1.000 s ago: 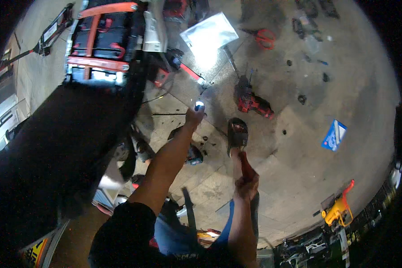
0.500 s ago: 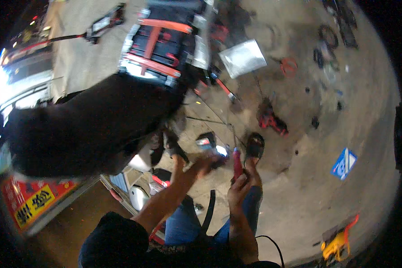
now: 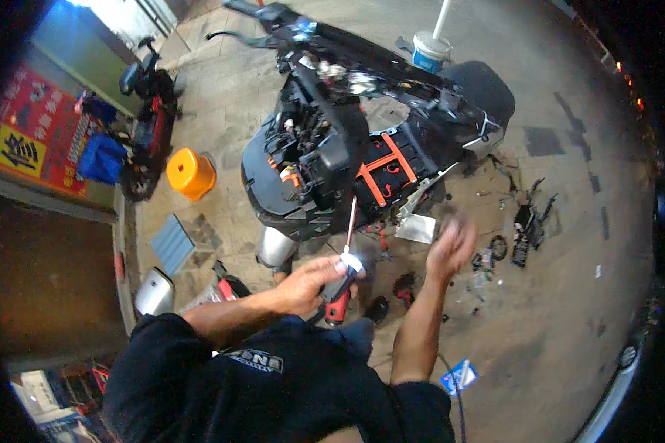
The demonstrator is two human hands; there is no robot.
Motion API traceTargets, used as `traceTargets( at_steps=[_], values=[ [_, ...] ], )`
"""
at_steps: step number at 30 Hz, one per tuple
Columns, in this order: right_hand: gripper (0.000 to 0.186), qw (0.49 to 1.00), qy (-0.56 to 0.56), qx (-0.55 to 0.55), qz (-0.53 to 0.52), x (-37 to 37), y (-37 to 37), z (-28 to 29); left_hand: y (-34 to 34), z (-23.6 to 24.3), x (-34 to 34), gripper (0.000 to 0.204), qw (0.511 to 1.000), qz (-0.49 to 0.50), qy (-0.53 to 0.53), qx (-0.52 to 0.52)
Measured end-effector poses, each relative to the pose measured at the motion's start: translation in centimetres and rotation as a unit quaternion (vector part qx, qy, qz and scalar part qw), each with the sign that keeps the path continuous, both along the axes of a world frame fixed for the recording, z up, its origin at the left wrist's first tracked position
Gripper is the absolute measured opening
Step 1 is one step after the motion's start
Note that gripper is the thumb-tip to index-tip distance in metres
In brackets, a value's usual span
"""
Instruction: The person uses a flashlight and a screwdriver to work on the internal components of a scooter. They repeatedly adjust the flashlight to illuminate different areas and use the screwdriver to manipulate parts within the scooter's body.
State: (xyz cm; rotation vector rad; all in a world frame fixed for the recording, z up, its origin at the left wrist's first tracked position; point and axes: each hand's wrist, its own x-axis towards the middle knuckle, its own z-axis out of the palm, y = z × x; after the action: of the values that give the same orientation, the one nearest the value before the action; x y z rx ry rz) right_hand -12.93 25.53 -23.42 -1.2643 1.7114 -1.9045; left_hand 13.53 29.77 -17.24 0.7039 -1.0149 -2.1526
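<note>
My left hand (image 3: 307, 286) is closed around a small lit lamp (image 3: 352, 262) and a long screwdriver (image 3: 335, 308) with a red handle. The screwdriver's thin shaft points up toward the scooter. Off to the right and blurred, my right hand (image 3: 454, 247) is raised apart from the tool; its fingers are smeared and I see nothing in it. Ahead stands a partly stripped black scooter (image 3: 325, 159), its front wiring exposed. Orange straps (image 3: 380, 166) cross the dark block in its floor bay.
A silver sheet (image 3: 416, 228), a red-and-black tool (image 3: 404, 289) and dark loose parts (image 3: 524, 229) lie on the ground. To the left are an orange stool (image 3: 191, 174), a grey panel (image 3: 172, 244) and another scooter (image 3: 151, 122). A bucket (image 3: 430, 52) stands behind.
The screwdriver has passed from my right hand to my left, beside the lamp. My right hand has moved away rightward. The view has swung, bringing the whole scooter into sight.
</note>
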Motion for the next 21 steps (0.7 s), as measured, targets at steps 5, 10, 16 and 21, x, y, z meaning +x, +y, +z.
traceTargets(
  at_steps=[5, 10, 16, 21],
  values=[
    [0.060, 0.882, 0.446, -0.144, 0.046, 5.1, -18.4, 14.3, 0.1, 4.4, 4.2, 0.031, 0.979, 0.061, 0.144, 0.129],
    [0.061, 0.805, 0.576, -0.008, 0.143, 8.1, -24.4, 16.9, -0.4, 3.9, 6.5, 0.028, 0.959, 0.121, 0.197, 0.161],
    [0.053, 0.786, 0.606, -0.040, 0.114, 7.2, -24.5, 16.9, -2.0, 0.6, 6.6, 0.028, 0.954, 0.112, 0.229, 0.156],
    [0.054, 0.790, 0.600, -0.022, 0.124, 6.9, -24.7, 17.1, -3.1, -1.2, 6.7, 0.027, 0.948, 0.086, 0.229, 0.203]
  ],
)
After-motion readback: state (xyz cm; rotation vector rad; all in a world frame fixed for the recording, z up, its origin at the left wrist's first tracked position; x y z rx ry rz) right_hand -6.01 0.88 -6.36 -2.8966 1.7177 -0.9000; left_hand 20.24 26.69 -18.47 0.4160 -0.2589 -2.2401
